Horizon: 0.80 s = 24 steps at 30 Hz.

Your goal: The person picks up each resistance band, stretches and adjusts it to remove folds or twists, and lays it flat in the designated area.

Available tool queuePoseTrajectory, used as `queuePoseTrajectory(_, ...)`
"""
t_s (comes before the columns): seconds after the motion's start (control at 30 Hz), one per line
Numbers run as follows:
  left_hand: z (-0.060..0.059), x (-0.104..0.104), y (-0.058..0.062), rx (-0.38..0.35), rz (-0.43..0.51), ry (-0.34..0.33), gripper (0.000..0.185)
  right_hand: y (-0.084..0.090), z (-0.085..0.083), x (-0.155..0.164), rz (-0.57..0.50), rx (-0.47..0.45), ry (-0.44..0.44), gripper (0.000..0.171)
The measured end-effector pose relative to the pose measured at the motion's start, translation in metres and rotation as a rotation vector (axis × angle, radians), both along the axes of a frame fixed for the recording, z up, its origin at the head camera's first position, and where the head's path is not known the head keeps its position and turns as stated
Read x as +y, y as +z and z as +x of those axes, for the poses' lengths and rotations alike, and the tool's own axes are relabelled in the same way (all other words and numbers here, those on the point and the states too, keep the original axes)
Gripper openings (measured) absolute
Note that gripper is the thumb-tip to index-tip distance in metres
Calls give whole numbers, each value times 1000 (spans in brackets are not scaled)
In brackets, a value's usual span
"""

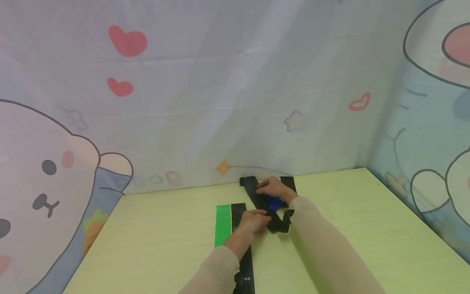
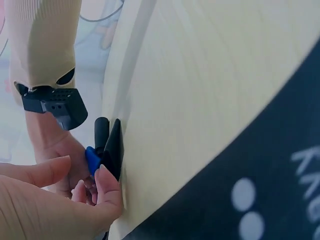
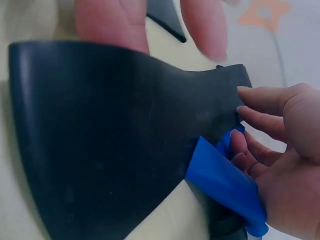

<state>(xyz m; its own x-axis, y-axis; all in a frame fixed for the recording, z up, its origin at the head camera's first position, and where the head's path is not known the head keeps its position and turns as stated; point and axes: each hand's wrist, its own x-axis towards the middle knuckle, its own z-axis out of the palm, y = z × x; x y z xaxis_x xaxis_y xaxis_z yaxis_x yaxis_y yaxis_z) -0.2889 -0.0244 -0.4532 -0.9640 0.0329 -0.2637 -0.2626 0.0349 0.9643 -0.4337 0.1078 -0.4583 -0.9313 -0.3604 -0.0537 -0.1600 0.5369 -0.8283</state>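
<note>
A wide black band (image 1: 258, 200) lies bent near the back of the table, its smooth face large in the right wrist view. A blue strip (image 3: 222, 185) crosses it under my right hand. My right hand (image 1: 275, 188) has thumb and forefinger at the band's far edge, with other fingers curled against the blue strip. From the near left comes my left hand (image 1: 253, 222). Its fingertips are right at the near part of the band, and its thumb stands apart from them. In the left wrist view, a rounded black end (image 2: 101, 131) of the band stands up beyond the left fingers.
A long flat green-and-black piece (image 1: 223, 224) lies under the left forearm, with white dots and lettering on its black part (image 2: 200, 210). Behind the pale yellow table (image 1: 161, 237) hangs a printed cloth (image 1: 205, 102); another stretch of cloth borders the right side.
</note>
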Motion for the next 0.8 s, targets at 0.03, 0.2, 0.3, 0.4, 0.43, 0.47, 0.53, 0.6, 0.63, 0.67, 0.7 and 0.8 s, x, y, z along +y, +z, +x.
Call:
queuePoseTrajectory(0.03, 0, 0, -1, -7, 6, -7, 37, -1, 0, -1, 23, 27, 2, 37)
queuePoseTrajectory(0.2, 3, 4, -2, -36, 19, -48, 38, -5, 1, -9, 176, 193, -2, 41)
queuePoseTrajectory(0.3, 6, 8, -1, -43, 2, -81, 36, -5, 3, -12, 255, 252, -19, 50)
queuePoseTrajectory(0.4, 8, 11, 0, -45, -30, -99, 31, -7, 4, -15, 311, 274, -18, 57)
queuePoseTrajectory(0.43, 9, 12, 0, -48, -40, -96, 29, -8, 4, -16, 319, 276, -15, 57)
queuePoseTrajectory(0.47, 10, 12, 0, -48, -45, -89, 27, -8, 4, -16, 318, 270, -14, 56)
queuePoseTrajectory(0.53, 11, 12, 0, -50, -60, -81, 25, -9, 3, -17, 317, 260, -17, 52)
queuePoseTrajectory(0.6, 12, 12, -1, -50, -61, -73, 23, -9, 2, -16, 301, 250, -33, 48)
queuePoseTrajectory(0.63, 13, 12, -1, -50, -58, -71, 22, -9, 2, -16, 286, 241, -48, 47)
queuePoseTrajectory(0.67, 13, 11, -1, -47, -55, -68, 21, -9, 1, -15, 272, 237, -61, 45)
queuePoseTrajectory(0.7, 14, 11, 0, -47, -53, -68, 21, -10, -1, -15, 268, 244, -73, 44)
queuePoseTrajectory(0.8, 15, 9, 1, -47, -47, -59, 20, -12, -4, -13, 228, 247, -110, 38)
